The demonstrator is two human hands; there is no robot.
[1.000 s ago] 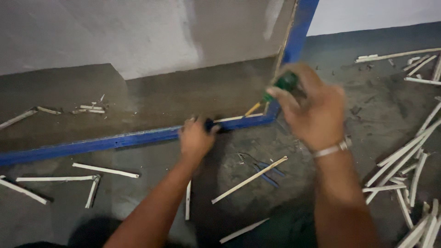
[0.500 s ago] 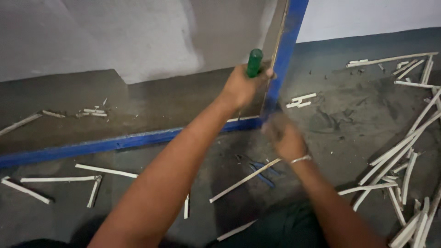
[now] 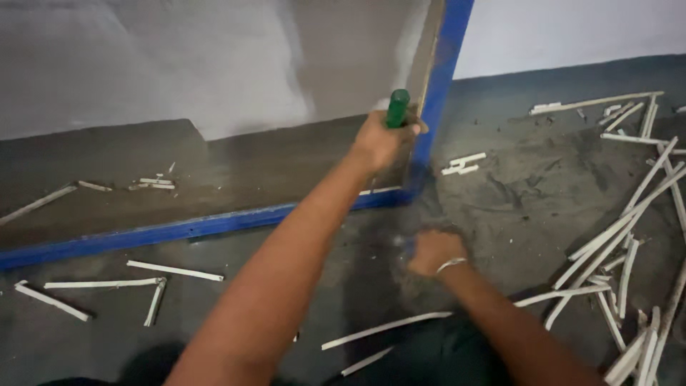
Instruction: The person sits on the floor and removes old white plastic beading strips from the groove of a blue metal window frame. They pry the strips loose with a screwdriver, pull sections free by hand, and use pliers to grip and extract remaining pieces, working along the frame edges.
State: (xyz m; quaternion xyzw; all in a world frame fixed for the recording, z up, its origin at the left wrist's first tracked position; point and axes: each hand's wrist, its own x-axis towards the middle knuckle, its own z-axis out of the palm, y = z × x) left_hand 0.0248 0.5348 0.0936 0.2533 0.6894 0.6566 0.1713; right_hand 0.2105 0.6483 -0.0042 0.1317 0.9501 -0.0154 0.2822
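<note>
White strips [image 3: 175, 271] lie scattered on the floor [image 3: 514, 207] at left, below the blue frame [image 3: 214, 225]. The left hand [image 3: 382, 139] is clenched round a green handle [image 3: 397, 109] — pressed at the frame's corner. The right hand [image 3: 432, 251], blurred, is low on the floor — grip unclear. More strips [image 3: 622, 229] lie right.

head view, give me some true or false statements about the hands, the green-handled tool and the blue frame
1. The left hand grips the green-handled tool. True.
2. The tool is held near the blue painted frame, close to its corner. True.
3. The right hand is raised above the left. False: it is low, near the dark grey floor.
4. The right wrist is bare. False: it wears a silver bracelet.
5. White broken strips lie scattered on the floor. True.
</note>
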